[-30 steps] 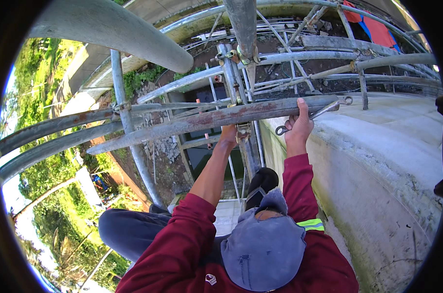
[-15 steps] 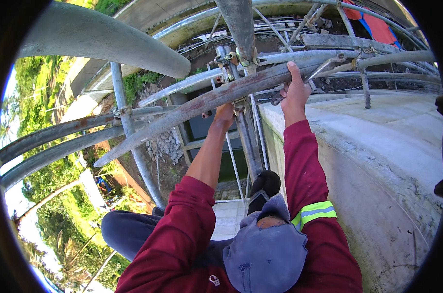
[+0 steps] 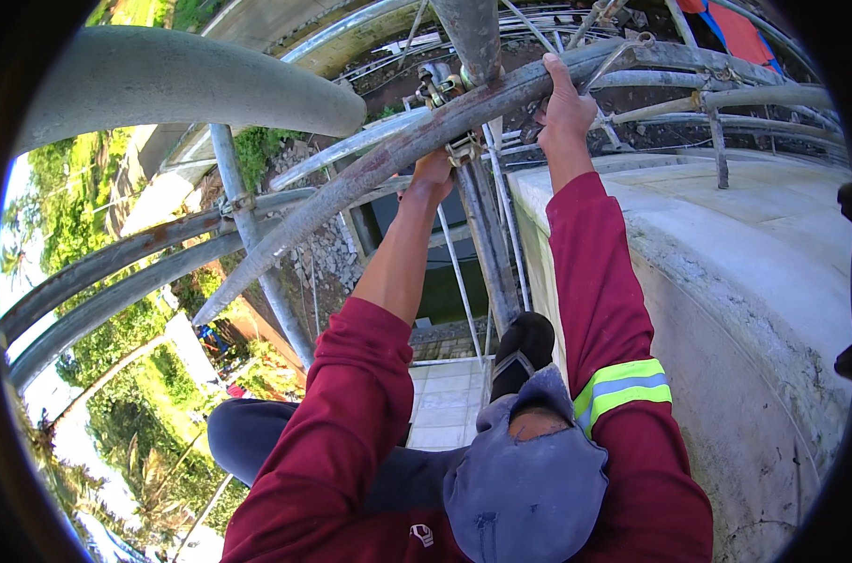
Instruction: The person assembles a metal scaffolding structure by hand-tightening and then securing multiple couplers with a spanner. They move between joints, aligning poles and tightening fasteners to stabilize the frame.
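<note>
1. Rusty scaffold tube [image 3: 403,145]: it runs slantwise, from the left of the frame, low near the middle height, up to the top right of centre.
2. The left hand [image 3: 433,171] is under this tube, at the upper centre. Its fingers are hidden there, so I cannot tell if they are grasping it.
3. The right hand [image 3: 569,108], more to the right, is clasping a metal wrench [image 3: 616,62]; its thumb points up along the tube. The wrench slants toward the upper right.
4. A coupler [image 3: 464,148] is just beside the left hand; below it, an upright tube [image 3: 492,235] goes down toward a black shoe [image 3: 523,352].
5. A thick grey tube [image 3: 191,84] fills the upper left.
6. At the right is a concrete ledge [image 3: 726,235]; at the lower centre, a blue-grey cap [image 3: 524,479].
</note>
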Motion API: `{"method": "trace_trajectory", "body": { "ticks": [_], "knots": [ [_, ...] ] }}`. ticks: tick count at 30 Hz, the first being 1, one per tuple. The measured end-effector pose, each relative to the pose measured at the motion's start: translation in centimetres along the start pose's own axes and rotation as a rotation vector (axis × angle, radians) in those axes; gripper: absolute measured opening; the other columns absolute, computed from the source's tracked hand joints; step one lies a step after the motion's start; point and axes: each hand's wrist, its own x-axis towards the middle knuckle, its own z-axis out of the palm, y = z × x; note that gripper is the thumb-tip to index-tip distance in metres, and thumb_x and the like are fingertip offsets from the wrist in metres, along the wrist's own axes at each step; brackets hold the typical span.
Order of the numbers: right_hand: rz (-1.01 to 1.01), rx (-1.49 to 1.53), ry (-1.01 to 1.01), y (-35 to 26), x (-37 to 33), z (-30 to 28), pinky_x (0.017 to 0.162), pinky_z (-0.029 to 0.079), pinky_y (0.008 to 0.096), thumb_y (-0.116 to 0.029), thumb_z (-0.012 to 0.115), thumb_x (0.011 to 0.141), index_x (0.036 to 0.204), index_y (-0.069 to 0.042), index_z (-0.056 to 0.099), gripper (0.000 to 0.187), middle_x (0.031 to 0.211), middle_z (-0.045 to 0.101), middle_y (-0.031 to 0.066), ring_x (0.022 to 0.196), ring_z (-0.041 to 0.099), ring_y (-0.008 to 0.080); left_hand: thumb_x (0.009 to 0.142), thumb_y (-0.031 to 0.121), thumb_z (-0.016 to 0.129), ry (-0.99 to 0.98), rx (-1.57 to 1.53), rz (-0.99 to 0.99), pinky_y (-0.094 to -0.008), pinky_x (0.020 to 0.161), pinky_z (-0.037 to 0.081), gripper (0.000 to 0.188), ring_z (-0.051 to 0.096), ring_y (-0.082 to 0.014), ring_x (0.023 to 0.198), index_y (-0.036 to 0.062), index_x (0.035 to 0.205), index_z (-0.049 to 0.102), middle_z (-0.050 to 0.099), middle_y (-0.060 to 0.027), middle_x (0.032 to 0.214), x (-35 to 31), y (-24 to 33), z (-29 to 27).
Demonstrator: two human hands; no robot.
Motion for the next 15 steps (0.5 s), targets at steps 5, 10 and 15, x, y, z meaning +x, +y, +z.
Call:
{"method": "trace_trajectory", "body": {
  "ticks": [5, 10, 15],
  "knots": [
    [0.056, -0.1, -0.003, -0.3, 1.2, -2.9, 0.052, 0.044, 0.0289, -0.041, 0.09, 0.074, 0.104, 0.003, 0.063, 0.06, 0.088, 0.061, 0.0055, 0.069, 0.055, 0.0133, 0.081, 0.045, 0.084, 0.041, 0.994, -0.168, -0.0388, 0.079, 0.051, 0.062, 0.062, -0.0222, 0.097, 0.0007, 0.117, 0.06, 0.068, -0.0135, 0.107, -8.0, 4.0, 2.7],
    [-0.184, 0.025, 0.103, 1.4, -1.9, -4.7, 0.065, 0.042, 0.0258, -0.028, 0.08, 0.088, 0.097, 0.0, 0.063, 0.034, 0.084, 0.059, 0.0013, 0.072, 0.052, 0.0098, 0.081, 0.039, 0.083, 0.154, 1.323, 0.623, -0.0405, 0.082, 0.047, 0.059, 0.057, -0.0269, 0.097, 0.0035, 0.118, 0.054, 0.06, -0.0126, 0.108, -15.5, 11.0, 6.6],
    [-0.123, 0.097, -0.152, 4.4, -9.9, -7.0, 0.04, 0.031, 0.0217, -0.009, 0.073, 0.091, 0.095, -0.004, 0.061, 0.014, 0.064, 0.05, -0.0066, 0.045, 0.04, 0.0018, 0.098, 0.048, 0.061, 0.331, 1.482, 0.776, -0.0492, 0.103, 0.035, 0.061, 0.049, -0.0371, 0.121, 0.0018, 0.136, 0.048, 0.055, -0.0183, 0.129, -10.6, 11.0, 6.0]
  ]
}}
